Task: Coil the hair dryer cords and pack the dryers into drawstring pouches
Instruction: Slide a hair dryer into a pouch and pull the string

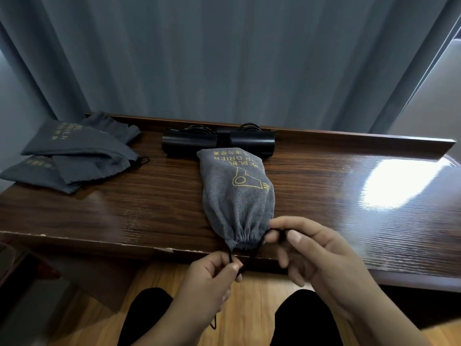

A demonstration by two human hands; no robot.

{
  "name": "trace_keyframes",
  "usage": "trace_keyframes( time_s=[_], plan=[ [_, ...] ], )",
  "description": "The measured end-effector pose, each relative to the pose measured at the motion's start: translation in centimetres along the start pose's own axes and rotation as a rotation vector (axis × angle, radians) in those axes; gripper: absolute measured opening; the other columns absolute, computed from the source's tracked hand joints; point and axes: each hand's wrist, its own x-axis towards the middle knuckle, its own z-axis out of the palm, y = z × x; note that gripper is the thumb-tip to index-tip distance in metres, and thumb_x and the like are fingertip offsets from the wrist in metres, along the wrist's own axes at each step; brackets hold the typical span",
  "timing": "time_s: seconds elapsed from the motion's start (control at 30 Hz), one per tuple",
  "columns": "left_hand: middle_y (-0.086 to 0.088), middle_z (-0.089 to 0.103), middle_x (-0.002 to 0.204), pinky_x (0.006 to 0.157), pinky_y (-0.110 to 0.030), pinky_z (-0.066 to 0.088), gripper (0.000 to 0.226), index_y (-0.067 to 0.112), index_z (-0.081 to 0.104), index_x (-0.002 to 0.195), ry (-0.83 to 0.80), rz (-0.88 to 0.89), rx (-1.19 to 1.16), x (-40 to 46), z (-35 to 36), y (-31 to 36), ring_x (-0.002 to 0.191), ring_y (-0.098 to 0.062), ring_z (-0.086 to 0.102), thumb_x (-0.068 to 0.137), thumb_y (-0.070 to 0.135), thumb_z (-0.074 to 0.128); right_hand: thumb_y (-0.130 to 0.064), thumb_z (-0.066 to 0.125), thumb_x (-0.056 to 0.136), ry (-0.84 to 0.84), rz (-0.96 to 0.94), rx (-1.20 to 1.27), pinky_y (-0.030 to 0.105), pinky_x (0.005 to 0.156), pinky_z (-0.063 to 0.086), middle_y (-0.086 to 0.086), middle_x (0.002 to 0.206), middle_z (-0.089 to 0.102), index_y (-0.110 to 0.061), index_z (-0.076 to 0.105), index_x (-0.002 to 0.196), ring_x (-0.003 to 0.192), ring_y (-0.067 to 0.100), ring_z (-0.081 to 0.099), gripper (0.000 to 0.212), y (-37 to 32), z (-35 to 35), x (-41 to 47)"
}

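Observation:
A filled grey drawstring pouch (237,196) with a yellow dryer logo lies on the dark wooden table (124,208), its gathered mouth at the front edge. My left hand (212,273) pinches one black drawstring just below the pouch mouth. My right hand (306,248) pinches the other black cord to the right of the mouth. Behind the pouch, two black hair dryers (217,143) lie side by side with coiled cords at the back.
Several empty grey pouches (74,156) are piled at the table's far left. Grey curtains (224,58) hang behind the table's raised back lip. My knees and a wooden floor (249,308) show below the front edge. Glare marks the right tabletop.

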Motion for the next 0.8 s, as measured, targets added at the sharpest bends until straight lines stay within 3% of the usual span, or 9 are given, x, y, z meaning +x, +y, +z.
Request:
trace_keyframes(
  time_s=[0.03, 0.13, 0.23, 0.33, 0.43, 0.53, 0.67, 0.73, 0.8],
  plan=[
    [-0.013, 0.047, 0.063, 0.040, -0.021, 0.022, 0.028, 0.013, 0.068, 0.070, 0.007, 0.007, -0.003, 0.0, 0.1, 0.0, 0.039, -0.011, 0.029, 0.097, 0.010, 0.059, -0.026, 0.069, 0.087, -0.022, -0.007, -0.075, 0.024, 0.044, 0.042, 0.015, 0.101, 0.073, -0.015, 0.076, 0.111, 0.066, 0.018, 0.057, 0.027, -0.3, 0.5, 0.2],
    [-0.005, 0.041, 0.048, 0.039, -0.021, 0.025, 0.023, 0.006, 0.066, 0.075, 0.030, 0.048, 0.019, -0.2, 0.3, 0.1, 0.038, -0.011, 0.031, 0.096, 0.008, 0.060, -0.006, 0.044, 0.091, -0.130, 0.042, -0.418, 0.026, 0.051, 0.045, 0.006, 0.104, 0.075, -0.025, 0.072, 0.117, 0.065, 0.024, 0.057, 0.043, -0.1, 1.5, 0.8],
    [-0.003, 0.038, 0.046, 0.040, -0.021, 0.024, 0.017, 0.005, 0.064, 0.078, 0.048, 0.081, 0.006, -0.5, 0.3, 0.2, 0.040, -0.010, 0.029, 0.095, 0.007, 0.062, 0.004, 0.042, 0.096, -0.160, 0.061, -0.724, 0.011, 0.058, 0.042, -0.013, 0.076, 0.071, -0.027, 0.069, 0.114, 0.055, 0.003, 0.058, 0.045, 0.3, 2.0, 1.1],
    [-0.004, 0.038, 0.049, 0.040, -0.020, 0.023, 0.017, 0.007, 0.068, 0.080, 0.073, 0.093, -0.010, -0.7, 0.2, 0.1, 0.042, -0.011, 0.029, 0.096, 0.007, 0.062, -0.007, 0.049, 0.099, -0.116, 0.024, -0.920, 0.018, 0.062, 0.047, -0.003, 0.077, 0.072, -0.040, 0.060, 0.103, 0.058, 0.007, 0.063, 0.035, 1.3, 2.0, 1.1],
    [-0.003, 0.041, 0.051, 0.041, -0.019, 0.026, 0.023, 0.014, 0.072, 0.076, 0.056, 0.131, 0.021, -0.9, 0.1, 0.0, 0.043, -0.010, 0.031, 0.095, 0.008, 0.062, -0.027, 0.059, 0.098, -0.097, -0.008, -1.128, 0.031, 0.073, 0.053, -0.008, 0.079, 0.070, -0.039, 0.047, 0.095, 0.061, 0.003, 0.061, 0.017, 2.6, 1.6, 1.1],
    [0.004, 0.044, 0.049, 0.043, -0.018, 0.029, 0.023, 0.016, 0.073, 0.080, 0.026, 0.151, 0.060, -1.1, 0.1, 0.0, 0.044, -0.008, 0.034, 0.096, 0.007, 0.060, -0.048, 0.059, 0.095, -0.087, -0.086, -1.310, 0.033, 0.073, 0.052, -0.012, 0.081, 0.070, -0.034, 0.058, 0.094, 0.074, 0.007, 0.063, 0.014, 3.1, 1.5, 1.1],
    [0.010, 0.048, 0.049, 0.046, -0.012, 0.033, 0.017, 0.008, 0.072, 0.089, 0.014, 0.176, 0.067, -1.0, 0.0, -0.4, 0.044, -0.005, 0.035, 0.097, 0.005, 0.058, -0.045, 0.039, 0.092, -0.147, 0.072, -1.220, 0.037, 0.073, 0.054, -0.008, 0.075, 0.070, -0.027, 0.065, 0.086, 0.074, 0.009, 0.063, 0.032, 2.5, 2.0, 1.1],
    [0.012, 0.052, 0.050, 0.047, -0.008, 0.034, 0.017, 0.005, 0.071, 0.089, 0.003, 0.183, 0.058, -1.0, 0.0, -0.5, 0.043, -0.001, 0.040, 0.098, 0.002, 0.056, -0.026, 0.042, 0.092, -0.173, 0.192, -1.006, 0.031, 0.072, 0.054, -0.006, 0.073, 0.072, -0.025, 0.067, 0.089, 0.071, 0.005, 0.065, 0.025, 1.9, 2.2, 1.3],
    [0.012, 0.058, 0.051, 0.046, -0.006, 0.035, 0.018, 0.002, 0.069, 0.089, -0.010, 0.172, 0.051, -1.2, 0.1, -0.5, 0.041, 0.001, 0.045, 0.098, 0.000, 0.054, -0.005, 0.043, 0.095, -0.199, 0.289, -0.784, 0.016, 0.056, 0.046, -0.003, 0.074, 0.072, -0.019, 0.065, 0.096, 0.055, 0.001, 0.060, 0.026, 1.4, 2.2, 1.4]
  ],
)
